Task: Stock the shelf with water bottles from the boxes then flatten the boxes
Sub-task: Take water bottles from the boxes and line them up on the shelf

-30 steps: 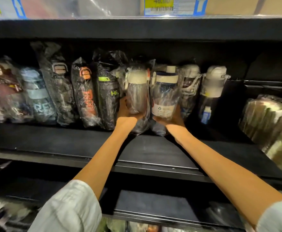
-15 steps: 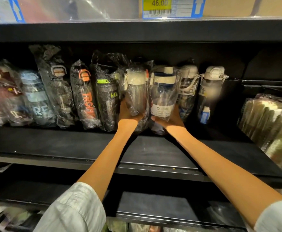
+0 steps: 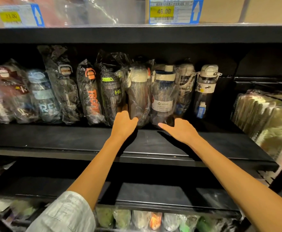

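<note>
Two wrapped water bottles, a cream-capped bottle (image 3: 138, 97) and a blue-lidded bottle (image 3: 163, 96), stand in the row at the back of the black shelf (image 3: 70, 139). The left hand (image 3: 123, 122) cups the first bottle's base; the right hand (image 3: 181, 129) rests at the second's, fingers relaxed. Stocking is underway; next both hands likely let go. Price tags (image 3: 173, 10) hang above.

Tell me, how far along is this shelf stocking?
Done: a row of wrapped bottles already stands along the back of the black shelf. In hand: the left hand grips the base of the cream-lidded bottle, while the right hand is at the foot of the blue-lidded bottle, both bottles in the row. Left: shelf space to the right looks unfilled; no boxes are in view, so flattening can't be judged.
</note>
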Demonstrator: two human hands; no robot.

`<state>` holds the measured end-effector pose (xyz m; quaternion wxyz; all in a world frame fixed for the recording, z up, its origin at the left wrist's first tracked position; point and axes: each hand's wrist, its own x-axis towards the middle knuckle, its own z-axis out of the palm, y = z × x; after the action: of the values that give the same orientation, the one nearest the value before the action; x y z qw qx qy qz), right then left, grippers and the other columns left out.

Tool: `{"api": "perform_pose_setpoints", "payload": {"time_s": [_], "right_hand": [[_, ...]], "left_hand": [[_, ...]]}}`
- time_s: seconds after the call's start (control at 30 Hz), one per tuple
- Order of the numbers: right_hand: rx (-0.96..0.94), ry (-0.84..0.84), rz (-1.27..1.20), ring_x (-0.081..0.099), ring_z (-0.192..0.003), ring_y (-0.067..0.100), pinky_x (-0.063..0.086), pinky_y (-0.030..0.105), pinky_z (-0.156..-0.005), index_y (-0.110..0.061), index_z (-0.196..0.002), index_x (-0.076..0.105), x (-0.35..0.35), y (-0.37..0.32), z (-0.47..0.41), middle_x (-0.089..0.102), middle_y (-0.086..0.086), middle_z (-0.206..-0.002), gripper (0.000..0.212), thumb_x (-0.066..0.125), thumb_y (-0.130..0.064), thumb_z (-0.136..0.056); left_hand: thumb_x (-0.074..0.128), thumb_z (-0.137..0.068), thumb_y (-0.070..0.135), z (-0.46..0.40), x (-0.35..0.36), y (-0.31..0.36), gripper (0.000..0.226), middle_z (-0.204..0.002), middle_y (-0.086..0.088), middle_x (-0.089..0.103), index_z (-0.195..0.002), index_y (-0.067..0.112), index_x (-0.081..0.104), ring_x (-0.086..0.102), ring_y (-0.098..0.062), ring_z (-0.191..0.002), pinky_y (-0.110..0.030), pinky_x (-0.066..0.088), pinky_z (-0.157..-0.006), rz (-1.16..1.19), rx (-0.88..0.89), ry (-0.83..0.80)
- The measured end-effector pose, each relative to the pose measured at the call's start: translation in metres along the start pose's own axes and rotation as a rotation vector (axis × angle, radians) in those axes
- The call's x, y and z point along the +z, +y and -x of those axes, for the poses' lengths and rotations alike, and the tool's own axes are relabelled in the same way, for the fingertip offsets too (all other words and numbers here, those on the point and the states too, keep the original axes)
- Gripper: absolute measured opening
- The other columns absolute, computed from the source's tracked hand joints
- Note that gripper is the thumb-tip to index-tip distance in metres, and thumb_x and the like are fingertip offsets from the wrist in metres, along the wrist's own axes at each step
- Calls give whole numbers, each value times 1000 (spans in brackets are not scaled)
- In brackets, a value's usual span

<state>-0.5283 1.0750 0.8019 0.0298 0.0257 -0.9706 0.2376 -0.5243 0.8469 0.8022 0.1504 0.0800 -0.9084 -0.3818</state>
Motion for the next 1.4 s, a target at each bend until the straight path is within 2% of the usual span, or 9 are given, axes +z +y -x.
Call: {"api": "perform_pose_setpoints", "payload": {"time_s": [0.1,0.2,0.33,0.53,0.63,0.83,0.97,1.2,1.4], "right_hand": [[-40,48,138,59,-77,25,53,41,-70,-2,-96,49,-4,2,20,63,7,-93,77,42,-79,-94],[-152,97,216,62,-80,26,55,41,-69,-6,-118,54,-5,-3,40,66,6,-97,72,41,-74,-98],[-432,68,244,65,-112,31,56,47,-90,-10,-137,57,0,-18,68,68,10,-128,73,45,-70,-99],[-752,-12,173,41,-147,23,39,40,-115,-17,-160,36,21,-61,129,44,1,-161,75,47,-63,-102],[-872,-51,166,41,-148,22,37,38,-116,-17,-160,36,43,-88,160,45,1,-161,74,46,-63,-102],[-1056,-169,151,45,-144,24,38,39,-117,-18,-161,35,104,-150,208,49,3,-156,75,44,-64,-103],[-1157,-285,157,37,-151,23,34,40,-121,-20,-163,29,161,-198,232,38,3,-165,79,38,-68,-102],[-1276,-443,195,42,-147,20,36,36,-118,-21,-161,34,270,-287,276,43,-1,-161,79,36,-72,-100],[-1302,-559,221,39,-149,18,34,34,-118,-22,-161,35,347,-354,299,41,-1,-162,75,38,-69,-102]], "left_hand": [[56,-105,40,30,-19,-7,48,-145,-17,43,-135,3,51,53,-36,-123,-45,48,-97,-179,81,-69],[53,-106,44,63,-36,-17,67,-160,-14,36,-158,5,35,40,-33,-143,-45,41,-110,-322,150,-57],[48,-106,50,108,-58,-31,65,-151,-15,46,-153,6,43,48,-35,-134,-46,45,-107,-489,130,-8],[49,-106,50,200,-87,-62,62,-137,-17,57,-143,1,53,55,-35,-125,-45,47,-104,-630,43,119],[51,-104,51,244,-106,-90,60,-126,-16,60,-137,1,57,57,-35,-116,-44,49,-97,-685,-66,165],[43,-106,55,320,-146,-153,62,-139,-15,53,-145,7,48,50,-35,-128,-45,44,-105,-751,-299,207],[42,-104,57,365,-175,-200,61,-139,-16,54,-145,12,48,51,-37,-128,-48,46,-104,-759,-453,260],[40,-105,55,432,-220,-299,63,-144,-15,53,-154,15,42,49,-35,-132,-44,43,-109,-750,-698,320],[40,-103,56,460,-256,-385,56,-140,-12,56,-144,19,51,50,-34,-131,-45,45,-106,-704,-856,324]]}}
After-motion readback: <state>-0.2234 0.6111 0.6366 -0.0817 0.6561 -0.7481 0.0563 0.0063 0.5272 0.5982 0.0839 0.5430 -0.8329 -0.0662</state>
